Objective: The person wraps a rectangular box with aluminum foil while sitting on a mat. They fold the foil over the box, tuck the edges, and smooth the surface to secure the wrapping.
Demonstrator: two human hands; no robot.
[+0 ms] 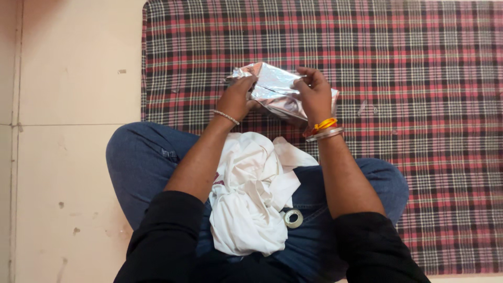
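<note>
1. White cloth (251,194): a crumpled bundle lying in the lap of the seated person, on the blue jeans (141,162); neither hand touches it.
2. Roll of clear tape (293,218): rests on the jeans, touching the right edge of the white cloth, unused at this moment.
3. Left hand (237,98): beyond the white cloth, fingers closed on the left end of the silver foil packet (275,91).
4. Right hand (315,94): beyond the white cloth, pinching the packet's upper right edge between thumb and fingers; orange and pale bangles at the wrist.
5. Silver foil packet: held between both hands, above the plaid mat (419,78) and just past the white cloth. It looks creased and flat; whether it is open cannot be told.
6. State of work, as judged: the packet is in hand, while cloth and tape lie apart from it in the lap.
7. Tiled floor (73,78): left of the white cloth, beside the mat.
</note>
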